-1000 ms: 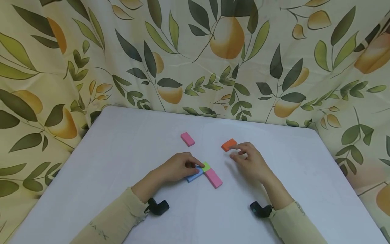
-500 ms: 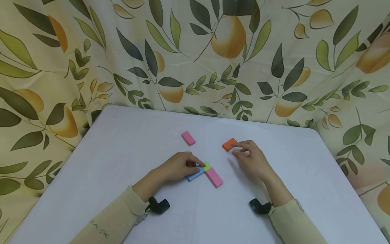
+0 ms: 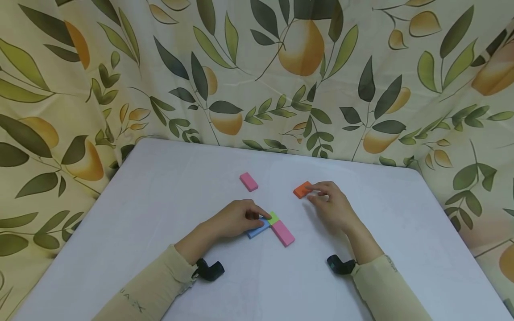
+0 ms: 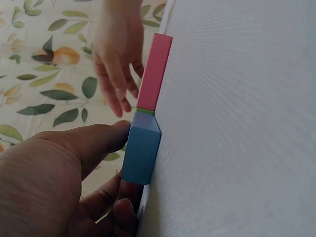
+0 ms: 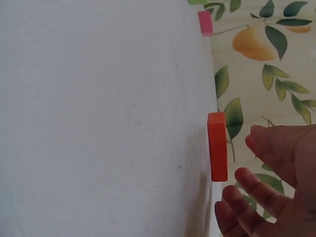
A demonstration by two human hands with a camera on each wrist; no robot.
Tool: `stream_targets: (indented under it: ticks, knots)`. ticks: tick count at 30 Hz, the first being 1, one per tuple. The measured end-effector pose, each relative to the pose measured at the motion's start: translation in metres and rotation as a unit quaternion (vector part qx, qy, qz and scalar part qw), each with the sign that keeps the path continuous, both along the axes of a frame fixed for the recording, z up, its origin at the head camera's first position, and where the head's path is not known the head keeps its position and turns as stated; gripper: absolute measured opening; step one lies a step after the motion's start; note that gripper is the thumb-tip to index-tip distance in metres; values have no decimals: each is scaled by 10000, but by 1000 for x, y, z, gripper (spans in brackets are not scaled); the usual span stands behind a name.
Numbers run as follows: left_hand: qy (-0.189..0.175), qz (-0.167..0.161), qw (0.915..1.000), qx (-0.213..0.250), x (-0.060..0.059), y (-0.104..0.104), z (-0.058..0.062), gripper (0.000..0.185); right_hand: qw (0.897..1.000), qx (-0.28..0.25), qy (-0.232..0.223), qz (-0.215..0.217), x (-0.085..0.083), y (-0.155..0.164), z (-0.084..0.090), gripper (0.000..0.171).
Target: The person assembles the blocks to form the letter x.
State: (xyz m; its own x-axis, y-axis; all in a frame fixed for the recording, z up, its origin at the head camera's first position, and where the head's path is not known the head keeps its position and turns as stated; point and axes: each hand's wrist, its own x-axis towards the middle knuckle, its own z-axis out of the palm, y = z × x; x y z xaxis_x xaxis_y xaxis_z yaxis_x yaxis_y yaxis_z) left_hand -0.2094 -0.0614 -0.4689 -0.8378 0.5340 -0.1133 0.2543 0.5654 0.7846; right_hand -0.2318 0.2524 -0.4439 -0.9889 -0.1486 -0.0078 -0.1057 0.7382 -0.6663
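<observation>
Head view first: my left hand (image 3: pixel 237 219) rests on the white table (image 3: pixel 160 196), thumb and fingers pinching the blue block (image 3: pixel 257 229), which lies against the green block (image 3: pixel 273 218) and the long pink block (image 3: pixel 283 233). My right hand (image 3: pixel 332 206) sits with fingers loosely curled, its fingertips (image 3: pixel 311 187) at the near edge of the orange block (image 3: pixel 301 189); I cannot tell from here whether they touch it. Compared with a second ago, that hand has crept a little up and left toward the orange block, while my left hand and its three blocks have stayed put, as has the small pink block (image 3: pixel 248 181) farther back. Some faint lettering shows on my left sleeve (image 3: pixel 132 306), too small to read. Left wrist view: my thumb (image 4: pixel 94 143) presses the side of the blue block (image 4: pixel 140 153), another finger curls under its near end, and the pink block (image 4: pixel 154 71) runs on beyond the thin green sliver. Right wrist view: the orange block (image 5: pixel 217 146) lies flat on the table, my fingertips (image 5: pixel 247 180) just beside it with a sliver of gap, holding nothing.
</observation>
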Motion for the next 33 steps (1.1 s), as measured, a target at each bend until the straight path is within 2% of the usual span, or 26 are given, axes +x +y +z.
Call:
stream_targets:
  ticks: [15, 33]
  knots:
    - [-5, 28, 10000, -20, -2, 1, -3, 23, 9999, -64, -90, -74, -15, 2, -8, 34]
    - [-121, 90, 9998, -105, -1, 1, -1, 23, 9998, -154, -107, 80, -25, -3, -15, 36]
